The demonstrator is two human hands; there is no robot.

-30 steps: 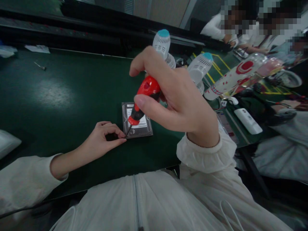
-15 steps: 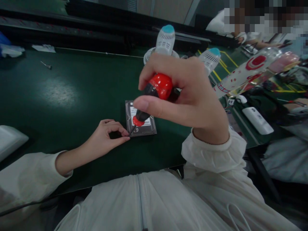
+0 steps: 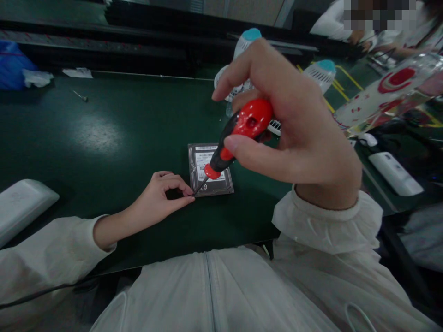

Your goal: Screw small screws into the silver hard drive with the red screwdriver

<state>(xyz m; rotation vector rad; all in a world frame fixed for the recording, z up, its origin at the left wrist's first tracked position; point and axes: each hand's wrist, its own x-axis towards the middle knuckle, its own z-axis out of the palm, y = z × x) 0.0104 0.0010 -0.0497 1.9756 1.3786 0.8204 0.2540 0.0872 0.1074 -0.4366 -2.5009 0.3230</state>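
A hard drive (image 3: 224,183) with a white label lies flat on the dark green tabletop. My right hand (image 3: 297,124) holds a red-and-black screwdriver (image 3: 228,143) by its handle, thumb on the near side, index finger raised off it. The tool slants down to the left, its thin shaft reaching the drive's near left corner. At that same corner my left hand (image 3: 162,196) is closed in a pinch, thumb and forefinger around the screwdriver tip. Whatever sits between those fingertips is too small to make out.
A small metal piece (image 3: 80,96) lies at the back left, near a blue bag (image 3: 15,64). On the left edge rests a white object (image 3: 27,205). White devices with blue caps (image 3: 327,69) stand behind my right hand; a patterned bottle (image 3: 384,94) is at the right.
My right index finger has lifted away from the handle, and the grip has shifted, showing more of the screwdriver. The left hand stays at the drive's corner. The whole view has shifted slightly.
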